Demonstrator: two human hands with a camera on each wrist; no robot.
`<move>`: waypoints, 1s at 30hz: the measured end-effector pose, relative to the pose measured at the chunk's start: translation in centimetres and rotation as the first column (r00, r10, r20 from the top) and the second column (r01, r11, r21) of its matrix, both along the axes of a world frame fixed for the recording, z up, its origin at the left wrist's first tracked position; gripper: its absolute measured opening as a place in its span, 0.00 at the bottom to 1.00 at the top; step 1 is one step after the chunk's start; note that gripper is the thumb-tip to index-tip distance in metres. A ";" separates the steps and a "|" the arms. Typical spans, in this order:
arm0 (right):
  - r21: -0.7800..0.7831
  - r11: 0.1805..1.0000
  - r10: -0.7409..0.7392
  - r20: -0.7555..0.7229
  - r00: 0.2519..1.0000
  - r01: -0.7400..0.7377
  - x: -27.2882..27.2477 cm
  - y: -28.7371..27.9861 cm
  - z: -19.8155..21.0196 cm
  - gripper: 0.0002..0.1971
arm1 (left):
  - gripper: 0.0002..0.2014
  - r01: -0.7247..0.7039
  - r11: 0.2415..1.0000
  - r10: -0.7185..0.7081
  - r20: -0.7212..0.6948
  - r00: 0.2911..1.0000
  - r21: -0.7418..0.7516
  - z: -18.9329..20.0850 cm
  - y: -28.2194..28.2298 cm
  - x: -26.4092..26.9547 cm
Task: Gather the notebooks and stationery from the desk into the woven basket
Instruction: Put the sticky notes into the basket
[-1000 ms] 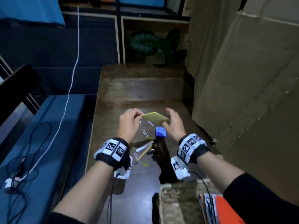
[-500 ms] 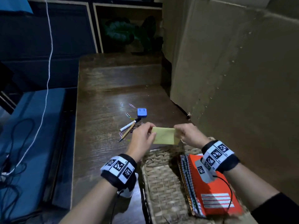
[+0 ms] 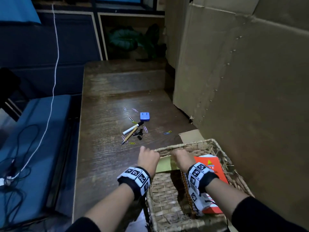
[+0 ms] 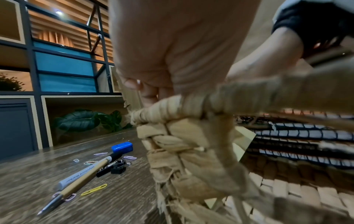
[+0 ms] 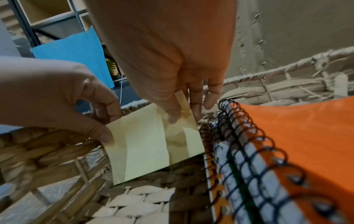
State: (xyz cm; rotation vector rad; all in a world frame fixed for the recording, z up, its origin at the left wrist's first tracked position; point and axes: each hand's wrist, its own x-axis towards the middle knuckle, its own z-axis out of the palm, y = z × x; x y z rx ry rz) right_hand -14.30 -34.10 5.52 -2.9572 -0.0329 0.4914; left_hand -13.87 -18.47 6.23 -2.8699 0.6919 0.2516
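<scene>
Both hands hold a yellow sticky-note pad (image 3: pixel 164 164) just inside the far left corner of the woven basket (image 3: pixel 184 145). My left hand (image 3: pixel 148 156) pinches the pad's left corner (image 5: pixel 109 136) over the basket rim (image 4: pixel 191 106). My right hand (image 5: pixel 184 112) pinches the pad's far right edge, thumb on top. An orange spiral notebook (image 3: pixel 212 166) lies on other spiral notebooks (image 5: pixel 239 166) in the basket's right half. On the desk beyond lie a white marker (image 3: pixel 131 129), a wooden pen (image 3: pixel 127 137), a blue sharpener (image 3: pixel 144 116), black binder clips (image 3: pixel 138 133) and several paper clips (image 3: pixel 167 132).
A large cardboard sheet (image 3: pixel 242 81) stands along the desk's right side, close behind the basket. The dark wooden desk (image 3: pixel 103 164) ends at its left edge above a blue surface (image 3: pixel 33 148) with cables. Shelving with a plant (image 3: pixel 133 41) sits at the far end.
Both hands carried the yellow pad from above the loose stationery back to the basket, then lowered it from rim height down inside the basket's far left corner.
</scene>
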 end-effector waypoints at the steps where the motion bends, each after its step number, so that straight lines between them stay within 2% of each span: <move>1: -0.003 1.000 0.002 0.004 1.000 -0.002 0.1 0.2 -0.1 0.07 | 0.12 0.000 1.000 0.000 0.007 1.000 0.011 0.0 -0.1 -0.1; 4: -0.004 1.000 0.011 0.024 1.000 -0.011 0.2 0.7 -0.4 0.08 | 0.10 -0.025 0.999 0.025 0.006 1.000 0.020 0.1 0.1 -0.2; 11: -0.032 0.999 0.034 0.020 0.999 -0.033 0.2 0.3 -1.9 0.19 | 0.10 -0.022 1.000 0.021 0.018 1.000 0.010 -0.1 0.0 0.0; 15: 0.020 1.000 -0.012 0.018 1.000 0.012 0.7 0.6 -2.6 0.16 | 0.10 -0.025 0.998 0.026 0.013 1.000 -0.050 -0.5 0.4 0.2; 20: 0.096 0.993 -0.084 0.098 0.992 0.075 0.8 0.4 -3.6 0.16 | 0.18 -0.049 0.984 0.049 -0.009 0.999 -0.169 -1.0 1.4 0.8; 26: 0.069 0.994 -0.092 0.147 0.985 0.082 0.8 1.1 -3.8 0.16 | 0.10 -0.002 0.993 -0.001 -0.028 1.000 -0.122 -0.8 1.6 1.3; 30: -0.015 0.998 -0.052 0.092 0.994 0.053 0.6 1.1 -2.7 0.15 | 0.10 0.031 0.994 -0.034 -0.030 0.999 -0.109 -1.0 1.5 1.5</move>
